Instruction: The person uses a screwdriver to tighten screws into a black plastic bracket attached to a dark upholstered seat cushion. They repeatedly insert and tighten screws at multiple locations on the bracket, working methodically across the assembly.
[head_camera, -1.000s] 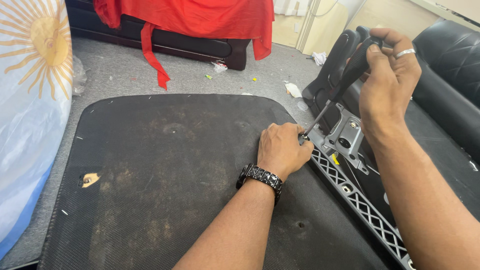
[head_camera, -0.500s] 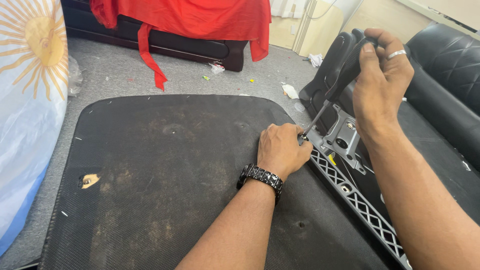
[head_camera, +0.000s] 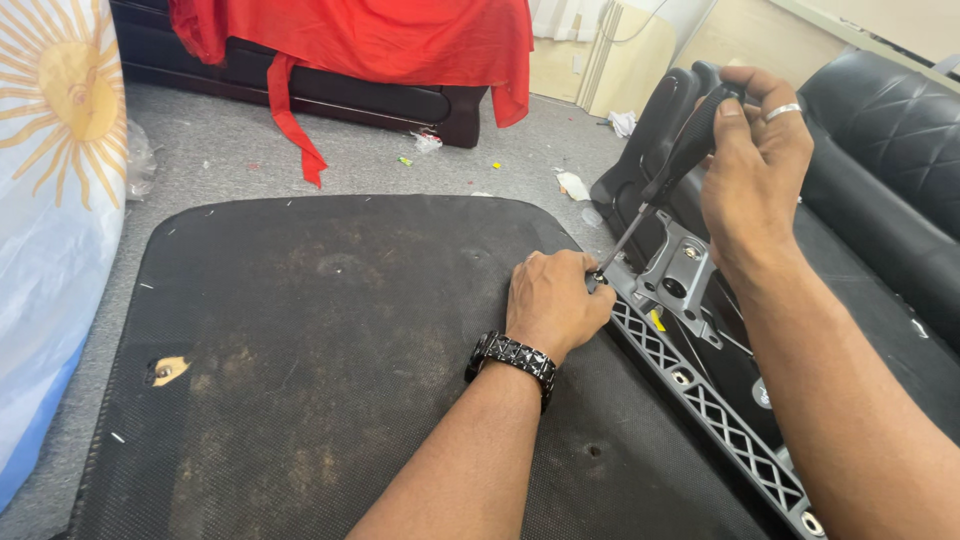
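Note:
My right hand (head_camera: 757, 165), with a ring on one finger, grips the black handle of a screwdriver (head_camera: 668, 172) that slants down to the left. Its metal tip meets my left hand (head_camera: 555, 303), which is closed at the right edge of a large black fabric-covered panel (head_camera: 330, 350). That hand seems to pinch something small at the tip, hidden by the fingers. A black studded watch sits on my left wrist. Beside the panel runs a grey lattice plastic frame (head_camera: 715, 415) with a metal bracket (head_camera: 680, 275).
A black armchair part (head_camera: 655, 130) stands behind the bracket, and a black quilted sofa (head_camera: 890, 150) lies at right. Red cloth (head_camera: 380, 40) drapes over dark furniture at the back. A white and blue flag with a sun (head_camera: 50, 200) fills the left. Small litter dots the grey carpet.
My right hand has turned slightly on the screwdriver handle and shifted a little. My left hand stays in place at the tip.

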